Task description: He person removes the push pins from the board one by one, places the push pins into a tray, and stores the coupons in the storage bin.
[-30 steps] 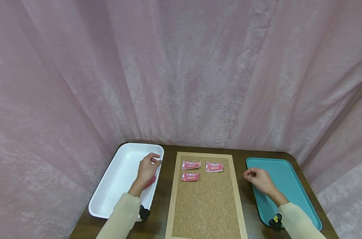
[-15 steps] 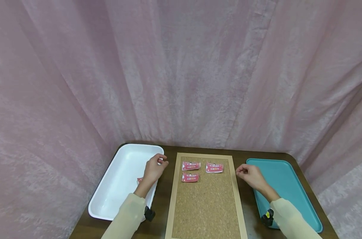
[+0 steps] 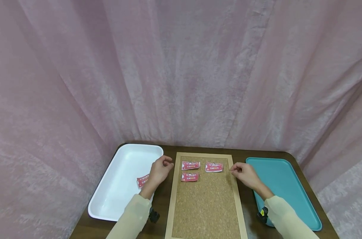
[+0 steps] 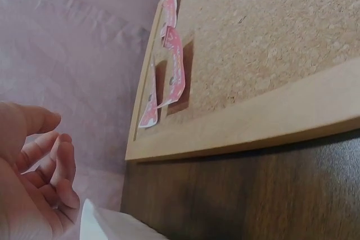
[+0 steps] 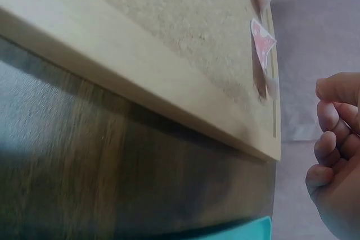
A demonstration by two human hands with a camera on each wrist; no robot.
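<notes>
My left hand point(image 3: 159, 171), fingers loosely bent, hovers between the white basin point(image 3: 104, 212) and the cork board point(image 3: 209, 209). Nothing shows between its thumb and fingers in the left wrist view. A red-and-white paper coupon point(image 3: 143, 180) lies in the basin, partly behind that hand. On the board, several similar coupons sit near the top: an upper left coupon point(image 3: 190, 165), a lower left coupon point(image 3: 190, 177) and an upper right coupon point(image 3: 214, 167). My right hand point(image 3: 246, 175) is over the board's right edge, thumb and forefinger tips close together, no object visible between them.
A teal tray point(image 3: 288, 186) stands right of the board. The board's light wooden frame point(image 3: 171, 205) rests on a dark brown table point(image 3: 161, 212). A pink curtain point(image 3: 181, 73) hangs behind the table. Black wrist cameras sit near both sleeves.
My left hand has moved right, out of the basin, uncovering more of the coupon there. My right hand has moved left from the teal tray to the board's edge. The pinned-up coupons have stayed put.
</notes>
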